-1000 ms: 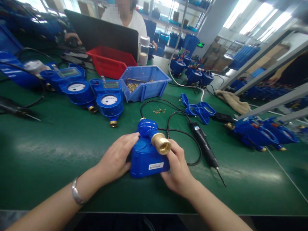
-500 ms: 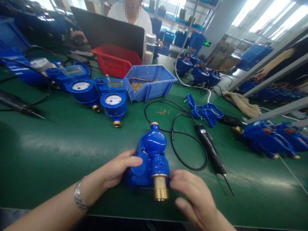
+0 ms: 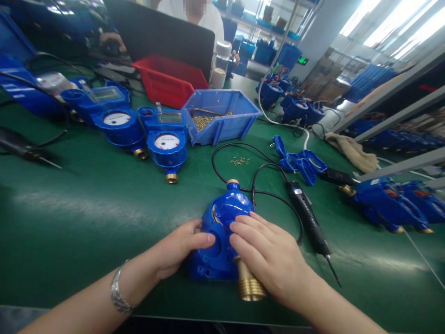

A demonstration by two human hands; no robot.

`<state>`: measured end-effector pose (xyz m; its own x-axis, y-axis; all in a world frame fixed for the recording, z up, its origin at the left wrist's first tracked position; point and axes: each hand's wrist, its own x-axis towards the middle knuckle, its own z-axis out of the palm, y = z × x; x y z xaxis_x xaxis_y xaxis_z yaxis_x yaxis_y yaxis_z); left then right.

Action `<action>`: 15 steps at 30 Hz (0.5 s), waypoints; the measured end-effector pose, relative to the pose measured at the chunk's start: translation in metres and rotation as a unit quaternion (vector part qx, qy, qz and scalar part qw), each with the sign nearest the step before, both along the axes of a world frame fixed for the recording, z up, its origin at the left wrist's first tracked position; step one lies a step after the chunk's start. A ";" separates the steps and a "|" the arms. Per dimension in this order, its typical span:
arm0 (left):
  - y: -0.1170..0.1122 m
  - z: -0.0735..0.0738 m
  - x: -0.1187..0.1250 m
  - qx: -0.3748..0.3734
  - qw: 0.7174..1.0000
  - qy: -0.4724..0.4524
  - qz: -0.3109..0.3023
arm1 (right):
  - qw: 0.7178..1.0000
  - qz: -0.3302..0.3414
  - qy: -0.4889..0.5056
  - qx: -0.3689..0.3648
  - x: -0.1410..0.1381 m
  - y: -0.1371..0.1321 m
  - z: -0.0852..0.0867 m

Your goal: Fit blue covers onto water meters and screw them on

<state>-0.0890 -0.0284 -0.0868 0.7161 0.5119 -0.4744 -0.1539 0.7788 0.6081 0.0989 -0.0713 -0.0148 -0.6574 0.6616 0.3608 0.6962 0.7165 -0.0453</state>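
A blue water meter (image 3: 217, 253) lies face down on the green table in front of me, its threaded brass end pointing toward me. My left hand (image 3: 186, 246) grips its left side, thumb on top. Across the rounded body and pipe neck lies my right hand (image 3: 267, 253), its fingers wrapped over them; its thumb is hidden. Right of the meter rests a black electric screwdriver (image 3: 308, 218) with its cable looped behind. Small brass screws (image 3: 239, 161) lie loose beyond the meter.
A blue bin (image 3: 225, 123) of small brass parts and a red bin (image 3: 167, 81) stand at the back. Finished-looking meters (image 3: 167, 141) sit at left, more meters (image 3: 389, 202) at right. Another screwdriver (image 3: 21, 146) lies far left. A person sits behind a dark screen (image 3: 163, 37).
My right hand has come from beside the meter onto its body and neck. The meter has turned slightly, its brass end swinging right. My left hand keeps its hold.
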 end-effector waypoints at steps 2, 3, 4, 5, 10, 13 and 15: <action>-0.001 0.001 0.000 0.001 1.000 0.016 0.005 | 1.000 -0.025 0.001 0.014 0.001 0.002 0.005; -0.001 0.001 0.000 0.001 1.000 0.023 0.007 | 0.999 -0.033 -0.003 0.014 0.001 0.003 0.006; -0.002 0.001 -0.001 0.000 1.000 0.026 0.009 | 0.999 -0.036 -0.009 0.011 0.000 0.004 0.006; -0.003 0.000 -0.001 -0.001 1.000 0.025 0.009 | 0.999 -0.037 -0.015 0.003 -0.003 0.004 0.006; -0.002 -0.001 -0.002 -0.002 1.000 0.017 0.004 | 0.999 -0.037 -0.011 -0.025 -0.022 0.004 -0.008; 0.007 -0.002 -0.003 -0.001 1.000 0.022 -0.013 | 0.997 -0.055 -0.009 -0.044 -0.031 0.005 -0.010; 0.015 -0.002 -0.004 0.003 0.999 0.035 -0.018 | 0.995 -0.050 -0.002 -0.085 -0.028 0.012 -0.005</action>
<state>-0.0934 -0.0133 -0.0884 0.6991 0.4893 -0.5214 -0.0824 0.7795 0.6209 0.0707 -0.0590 -0.0198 -0.5867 0.7750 0.2351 0.7638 0.6260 -0.1572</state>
